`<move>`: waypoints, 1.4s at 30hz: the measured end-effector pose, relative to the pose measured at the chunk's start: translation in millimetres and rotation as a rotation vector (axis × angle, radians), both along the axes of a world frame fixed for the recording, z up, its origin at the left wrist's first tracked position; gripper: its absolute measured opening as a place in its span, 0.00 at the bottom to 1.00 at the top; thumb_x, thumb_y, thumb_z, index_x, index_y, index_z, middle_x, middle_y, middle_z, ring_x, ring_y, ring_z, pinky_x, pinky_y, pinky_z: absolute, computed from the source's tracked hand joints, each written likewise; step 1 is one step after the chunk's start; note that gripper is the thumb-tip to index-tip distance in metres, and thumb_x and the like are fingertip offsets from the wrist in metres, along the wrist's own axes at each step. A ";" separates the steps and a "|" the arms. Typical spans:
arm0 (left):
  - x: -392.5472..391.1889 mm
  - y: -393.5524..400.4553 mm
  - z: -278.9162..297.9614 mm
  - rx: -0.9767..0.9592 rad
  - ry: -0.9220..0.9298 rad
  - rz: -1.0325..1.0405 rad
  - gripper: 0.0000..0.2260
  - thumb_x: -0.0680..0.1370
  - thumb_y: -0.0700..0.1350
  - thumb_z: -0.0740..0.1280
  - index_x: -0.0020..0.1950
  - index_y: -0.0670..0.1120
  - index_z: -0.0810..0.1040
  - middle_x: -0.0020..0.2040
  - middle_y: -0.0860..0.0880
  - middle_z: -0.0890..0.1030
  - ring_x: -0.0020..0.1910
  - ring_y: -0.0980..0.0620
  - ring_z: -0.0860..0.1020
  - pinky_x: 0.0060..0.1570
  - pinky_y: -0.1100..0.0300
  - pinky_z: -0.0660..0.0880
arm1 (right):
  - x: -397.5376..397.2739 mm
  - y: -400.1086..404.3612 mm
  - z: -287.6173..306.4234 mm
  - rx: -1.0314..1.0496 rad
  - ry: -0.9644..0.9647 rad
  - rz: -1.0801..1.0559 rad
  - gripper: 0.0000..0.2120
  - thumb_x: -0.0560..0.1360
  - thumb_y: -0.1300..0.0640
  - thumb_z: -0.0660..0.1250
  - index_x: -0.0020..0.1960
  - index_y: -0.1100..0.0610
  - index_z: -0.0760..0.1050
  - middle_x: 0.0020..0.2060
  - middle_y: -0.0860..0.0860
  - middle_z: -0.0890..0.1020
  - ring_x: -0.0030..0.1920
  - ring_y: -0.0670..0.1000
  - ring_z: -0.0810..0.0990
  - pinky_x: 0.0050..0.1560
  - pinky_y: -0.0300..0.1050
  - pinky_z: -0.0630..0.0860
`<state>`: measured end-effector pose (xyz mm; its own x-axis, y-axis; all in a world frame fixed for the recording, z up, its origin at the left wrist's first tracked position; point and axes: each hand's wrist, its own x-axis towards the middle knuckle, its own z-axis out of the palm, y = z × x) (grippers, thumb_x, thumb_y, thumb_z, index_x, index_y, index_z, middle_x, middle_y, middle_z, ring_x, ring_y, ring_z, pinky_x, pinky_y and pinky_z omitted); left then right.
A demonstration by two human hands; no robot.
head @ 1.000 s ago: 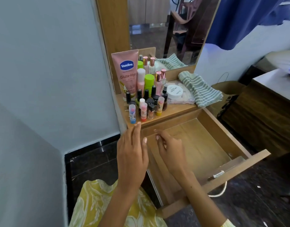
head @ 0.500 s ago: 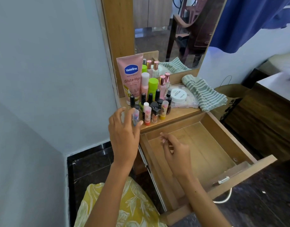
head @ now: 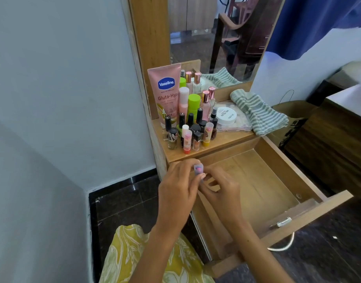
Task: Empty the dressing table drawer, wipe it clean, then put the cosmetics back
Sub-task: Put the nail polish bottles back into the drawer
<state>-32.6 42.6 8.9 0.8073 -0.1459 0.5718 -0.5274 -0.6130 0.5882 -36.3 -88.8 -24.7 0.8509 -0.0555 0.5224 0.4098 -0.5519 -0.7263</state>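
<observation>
Lifted off the surface since a moment ago, the light, slick lip balm tube [head: 198,168] is sitting pinched mid-barrel between both my hands, left hand [head: 178,187] and right hand [head: 221,188].

Both hands meet over the near-left corner of the open drawer [head: 263,180]. The left hand [head: 178,186] and right hand [head: 221,187] together pinch a small lip-balm tube [head: 198,168], held upright between the fingertips. Just beyond the hands, on the dressing-table top [head: 232,137], stand clustered cosmetics, including a pink Vaseline tube [head: 166,92]. Farther right of these lie a white jar [head: 227,116] and a striped cloth [head: 257,111].
</observation>
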 end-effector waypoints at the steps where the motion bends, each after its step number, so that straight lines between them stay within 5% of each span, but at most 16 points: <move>1: -0.7 -0.5 0.4 0.004 0.013 -0.003 0.10 0.77 0.48 0.66 0.57 0.48 0.76 0.51 0.54 0.79 0.52 0.61 0.75 0.46 0.65 0.76 | -0.8 -0.6 0.3 -0.005 0.015 -0.017 0.08 0.71 0.56 0.73 0.49 0.53 0.80 0.42 0.43 0.80 0.42 0.44 0.78 0.38 0.44 0.77; 6: 6.3 9.3 -2.0 0.139 0.076 0.083 0.23 0.77 0.48 0.66 0.71 0.47 0.68 0.64 0.50 0.77 0.64 0.56 0.72 0.61 0.60 0.70 | -5.1 -15.0 -6.4 0.023 0.301 -0.164 0.10 0.70 0.55 0.74 0.51 0.51 0.81 0.42 0.42 0.82 0.42 0.42 0.80 0.42 0.43 0.80; 9: 12.2 14.3 -8.1 0.362 0.182 0.099 0.25 0.81 0.50 0.58 0.76 0.49 0.54 0.75 0.49 0.60 0.75 0.52 0.56 0.72 0.56 0.49 | -9.5 -20.6 -13.1 0.010 0.393 -0.241 0.10 0.69 0.57 0.75 0.50 0.53 0.81 0.42 0.44 0.82 0.42 0.41 0.79 0.43 0.42 0.80; 12: 15.9 15.9 -20.9 0.553 0.256 0.134 0.25 0.83 0.51 0.49 0.74 0.51 0.38 0.78 0.50 0.45 0.76 0.54 0.43 0.71 0.57 0.36 | -6.7 -17.3 -15.2 -0.005 0.465 -0.221 0.09 0.70 0.58 0.74 0.49 0.53 0.81 0.44 0.45 0.82 0.43 0.41 0.79 0.42 0.37 0.78; 17: 17.2 19.7 -27.4 0.645 0.281 0.148 0.26 0.83 0.50 0.49 0.73 0.49 0.35 0.76 0.50 0.38 0.76 0.53 0.41 0.71 0.55 0.36 | 34.3 -11.2 -13.9 -0.170 0.602 -0.125 0.08 0.71 0.58 0.72 0.50 0.53 0.79 0.41 0.42 0.79 0.40 0.37 0.77 0.37 0.29 0.70; 22: 15.8 20.1 -27.8 0.650 0.290 0.159 0.28 0.83 0.47 0.50 0.73 0.49 0.33 0.75 0.51 0.34 0.75 0.54 0.38 0.70 0.55 0.35 | 60.7 -3.7 -23.7 -0.269 0.621 -0.059 0.08 0.73 0.62 0.70 0.51 0.54 0.79 0.46 0.49 0.83 0.46 0.46 0.82 0.50 0.45 0.80; 29: 14.0 16.4 -29.5 0.640 0.288 0.177 0.33 0.81 0.43 0.56 0.72 0.49 0.32 0.74 0.51 0.34 0.75 0.54 0.38 0.70 0.55 0.34 | 61.0 5.0 -32.4 -0.184 0.607 0.020 0.05 0.74 0.65 0.67 0.47 0.60 0.81 0.41 0.48 0.80 0.48 0.48 0.81 0.42 0.24 0.71; 32: 13.3 13.9 -28.1 0.645 0.294 0.192 0.32 0.81 0.43 0.55 0.71 0.49 0.31 0.74 0.51 0.33 0.76 0.53 0.39 0.69 0.55 0.34 | 64.6 7.9 -30.2 -0.293 0.659 0.009 0.07 0.74 0.65 0.66 0.50 0.65 0.80 0.46 0.61 0.82 0.51 0.60 0.79 0.53 0.46 0.75; 35: 12.7 9.4 -26.3 0.658 0.313 0.213 0.32 0.81 0.42 0.55 0.71 0.48 0.31 0.74 0.49 0.33 0.76 0.52 0.38 0.69 0.54 0.33 | 61.1 2.5 -27.2 -0.328 0.654 0.024 0.08 0.73 0.64 0.68 0.51 0.60 0.80 0.48 0.55 0.82 0.51 0.53 0.80 0.51 0.42 0.77; 39: 12.8 5.1 -24.9 0.710 0.333 0.237 0.31 0.82 0.41 0.53 0.72 0.45 0.30 0.74 0.47 0.32 0.75 0.49 0.37 0.70 0.52 0.34 | 45.1 -11.4 -9.9 -0.482 0.536 -0.044 0.10 0.72 0.62 0.70 0.53 0.55 0.81 0.48 0.49 0.83 0.48 0.48 0.81 0.51 0.46 0.79; 42: 12.5 2.5 -23.8 0.736 0.344 0.243 0.32 0.81 0.39 0.53 0.71 0.43 0.30 0.74 0.45 0.32 0.75 0.47 0.37 0.69 0.52 0.33 | 28.5 -16.1 14.7 -0.423 0.220 -0.107 0.06 0.75 0.57 0.68 0.51 0.52 0.80 0.42 0.45 0.83 0.40 0.42 0.81 0.41 0.44 0.80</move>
